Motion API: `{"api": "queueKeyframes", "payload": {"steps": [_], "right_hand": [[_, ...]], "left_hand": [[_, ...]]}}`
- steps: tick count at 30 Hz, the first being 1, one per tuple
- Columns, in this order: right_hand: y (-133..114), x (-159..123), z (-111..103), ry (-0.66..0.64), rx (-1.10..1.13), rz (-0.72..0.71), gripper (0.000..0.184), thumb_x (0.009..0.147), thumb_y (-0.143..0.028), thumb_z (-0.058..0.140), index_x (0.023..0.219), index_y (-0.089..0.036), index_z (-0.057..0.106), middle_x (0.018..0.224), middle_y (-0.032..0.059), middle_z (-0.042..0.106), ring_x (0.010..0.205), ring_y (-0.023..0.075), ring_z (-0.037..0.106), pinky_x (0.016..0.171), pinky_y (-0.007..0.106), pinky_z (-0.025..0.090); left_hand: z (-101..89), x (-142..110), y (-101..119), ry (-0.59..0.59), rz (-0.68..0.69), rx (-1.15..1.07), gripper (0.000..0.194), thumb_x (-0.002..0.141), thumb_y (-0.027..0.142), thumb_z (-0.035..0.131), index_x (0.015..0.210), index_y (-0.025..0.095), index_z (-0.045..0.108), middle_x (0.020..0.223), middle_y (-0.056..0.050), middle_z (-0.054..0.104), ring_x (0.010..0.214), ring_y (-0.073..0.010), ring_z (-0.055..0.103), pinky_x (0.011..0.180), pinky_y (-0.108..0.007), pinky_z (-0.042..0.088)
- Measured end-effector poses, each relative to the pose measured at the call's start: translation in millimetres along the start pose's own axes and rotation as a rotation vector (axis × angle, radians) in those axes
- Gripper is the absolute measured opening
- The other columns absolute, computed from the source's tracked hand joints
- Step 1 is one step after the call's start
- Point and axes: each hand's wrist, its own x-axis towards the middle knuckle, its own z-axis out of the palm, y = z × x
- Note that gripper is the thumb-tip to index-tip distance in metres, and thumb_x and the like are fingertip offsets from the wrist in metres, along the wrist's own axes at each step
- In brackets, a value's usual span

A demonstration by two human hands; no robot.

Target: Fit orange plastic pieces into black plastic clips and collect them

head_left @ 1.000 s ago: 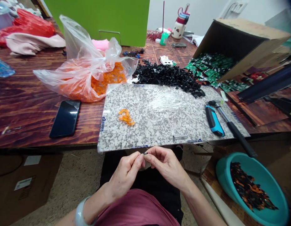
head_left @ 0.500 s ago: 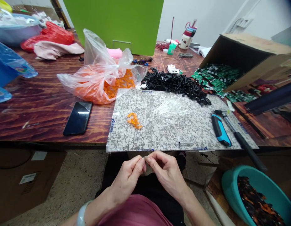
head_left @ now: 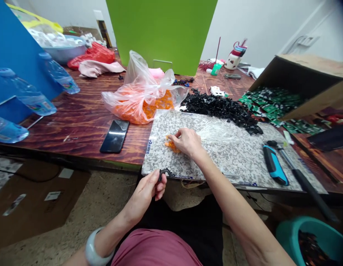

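Note:
My left hand [head_left: 143, 195] is near the front edge of the granite slab [head_left: 232, 162], pinching a small black C-shaped plastic piece [head_left: 165, 173] between thumb and fingers. My right hand [head_left: 186, 142] reaches over the slab, with its fingertips on a small heap of orange plastic pieces [head_left: 170, 145]. The hand hides most of that heap. Behind the slab lies a large pile of black plastic pieces [head_left: 221, 109]. Fine clear plastic strands [head_left: 216, 133] lie just past my right hand.
A knotted bag of orange pieces [head_left: 141, 105] and a phone [head_left: 114, 136] lie left of the slab. On its right are a blue-handled tool [head_left: 274, 165] and a hammer [head_left: 306, 184]. A tipped cardboard box [head_left: 301, 83] spills green pieces [head_left: 271, 108]. A teal basin [head_left: 307, 238] sits low right.
My hands have come apart from their pinch at the slab's front edge. The right hand has moved forward onto the orange pieces, and the left shows the black piece. The view has swung left.

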Motion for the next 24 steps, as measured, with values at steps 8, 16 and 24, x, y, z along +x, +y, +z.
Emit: {"api": "queueKeyframes", "payload": {"steps": [8,16,24], "right_hand": [[9.3,0.8,0.2,0.063,0.165,-0.111,0.021,0.083,-0.037,0.057,0.082,-0.018,0.066,0.080,0.0047,0.070,0.076,0.0168,0.063,0.069,0.026,0.044],[37.7,-49.6,-19.1,0.073,0.832,-0.255,0.019,0.076,-0.030,0.068,0.089,-0.017,0.062,0.080,0.0025,0.065,0.070,0.0128,0.061,0.065,0.025,0.049],[46.1,-122.2,-37.0,-0.049,0.956,-0.107,0.013,0.085,-0.027,0.060,0.094,-0.020,0.063,0.082,0.0011,0.066,0.070,0.0109,0.061,0.060,0.020,0.049]], "left_hand": [[-2.0,2.0,2.3,-0.044,-0.027,-0.050,0.032,0.091,0.043,0.046,0.080,0.014,0.054,0.063,0.005,0.039,0.054,-0.0076,0.035,0.051,-0.021,0.028],[4.9,11.5,-3.5,-0.080,0.043,0.059,0.030,0.091,0.041,0.047,0.076,0.015,0.051,0.061,0.006,0.038,0.051,-0.0071,0.035,0.049,-0.021,0.028],[19.4,15.4,-7.9,-0.083,0.152,0.289,0.031,0.095,0.038,0.040,0.076,0.016,0.052,0.057,0.006,0.042,0.051,-0.0088,0.040,0.050,-0.022,0.033]]}}
